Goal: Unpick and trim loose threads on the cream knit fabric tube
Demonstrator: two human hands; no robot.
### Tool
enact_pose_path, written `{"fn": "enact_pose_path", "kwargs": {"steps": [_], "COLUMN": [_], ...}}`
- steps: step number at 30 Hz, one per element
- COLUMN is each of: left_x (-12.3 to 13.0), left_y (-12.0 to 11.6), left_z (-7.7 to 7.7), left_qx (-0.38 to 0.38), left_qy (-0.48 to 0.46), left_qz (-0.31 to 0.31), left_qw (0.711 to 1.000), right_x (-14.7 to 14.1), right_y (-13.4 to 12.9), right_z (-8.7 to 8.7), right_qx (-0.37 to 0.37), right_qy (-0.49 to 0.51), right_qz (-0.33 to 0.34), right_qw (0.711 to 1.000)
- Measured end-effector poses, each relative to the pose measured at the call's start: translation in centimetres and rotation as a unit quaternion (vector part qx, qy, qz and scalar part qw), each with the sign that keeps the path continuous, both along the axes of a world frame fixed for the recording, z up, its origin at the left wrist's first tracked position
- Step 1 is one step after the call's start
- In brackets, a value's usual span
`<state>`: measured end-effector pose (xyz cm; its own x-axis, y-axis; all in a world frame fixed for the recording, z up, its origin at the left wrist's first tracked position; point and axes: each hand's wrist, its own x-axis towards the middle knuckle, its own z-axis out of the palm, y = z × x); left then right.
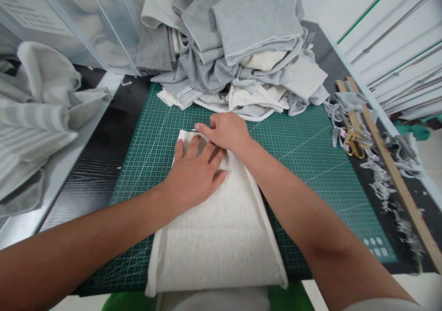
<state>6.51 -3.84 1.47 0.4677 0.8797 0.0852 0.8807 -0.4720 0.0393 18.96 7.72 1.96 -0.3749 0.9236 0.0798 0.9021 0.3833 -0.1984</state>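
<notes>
A cream, flecked piece of fabric [221, 242] lies lengthwise on the green cutting mat [293, 164], its near edge at the table's front. My left hand [193, 173] is spread flat on its far part, fingers apart, pressing it down. Beyond those fingertips, at the far edge of the cloth, my right hand [229, 129] is closed with the thumb pointing left. A thin metal tip [194, 129] shows beside that thumb. The rest of this small tool is hidden in the hand, so its kind cannot be made out.
A high pile of grey and cream fabric pieces [238, 48] covers the mat's far end. Gold-handled scissors [354, 146], a wooden ruler [397, 173] and fabric scraps lie on the right. Striped cloth [34, 131] and a clear plastic bin [100, 21] are at left.
</notes>
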Motion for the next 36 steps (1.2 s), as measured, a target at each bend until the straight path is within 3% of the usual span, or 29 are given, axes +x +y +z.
{"fn": "enact_pose_path", "kwargs": {"steps": [36], "left_x": [0.07], "left_y": [-0.12], "left_z": [0.27], "left_qx": [-0.010], "left_qy": [0.000], "left_qz": [0.012], "left_qw": [1.000], "right_x": [-0.72], "right_y": [0.55], "right_z": [0.41], "right_qx": [0.004], "right_qy": [-0.021], "right_qz": [0.043], "right_qw": [0.999]}}
